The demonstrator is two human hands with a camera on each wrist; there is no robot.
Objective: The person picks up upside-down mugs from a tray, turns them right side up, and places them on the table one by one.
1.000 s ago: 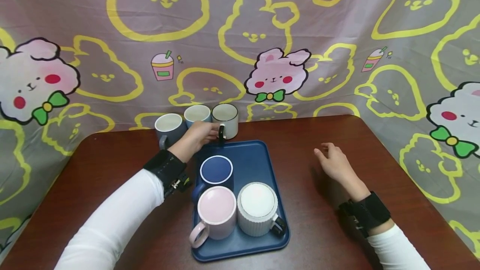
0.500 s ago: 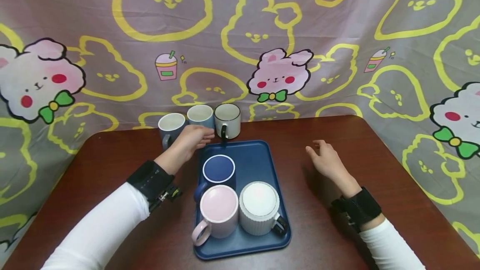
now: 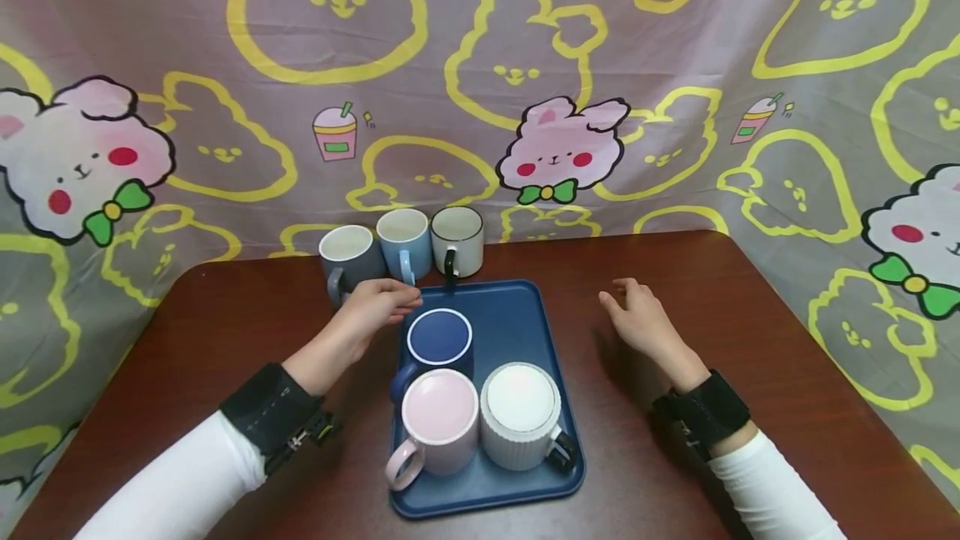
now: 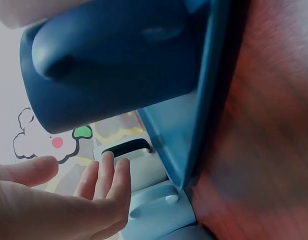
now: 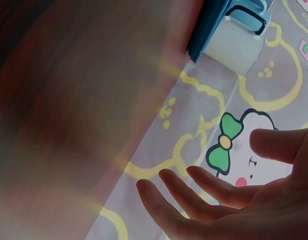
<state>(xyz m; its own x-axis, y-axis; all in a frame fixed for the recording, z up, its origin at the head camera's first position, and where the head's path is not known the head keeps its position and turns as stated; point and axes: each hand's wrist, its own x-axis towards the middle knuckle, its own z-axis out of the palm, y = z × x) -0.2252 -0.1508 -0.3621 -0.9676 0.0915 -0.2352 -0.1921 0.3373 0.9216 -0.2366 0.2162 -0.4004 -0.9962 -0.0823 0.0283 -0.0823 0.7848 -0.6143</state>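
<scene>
My left grip (image 3: 371, 307) slack, thumb apart, empty, near light-blue cylindrical ceramic mug (image 3: 403, 247): axis vertical, handle towards me. Right grip (image 3: 642, 319) likewise.

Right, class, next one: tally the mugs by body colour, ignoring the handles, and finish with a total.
White mugs: 2
Pink mug: 1
Dark blue mug: 1
Light blue mug: 1
Grey mug: 1
Total: 6

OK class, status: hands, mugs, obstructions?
Left hand empty near light-blue cylindrical mug; right hand empty. Navy mug, pink mug, ribbed white mug on blue rectangular tray. No blockage visible.
</scene>
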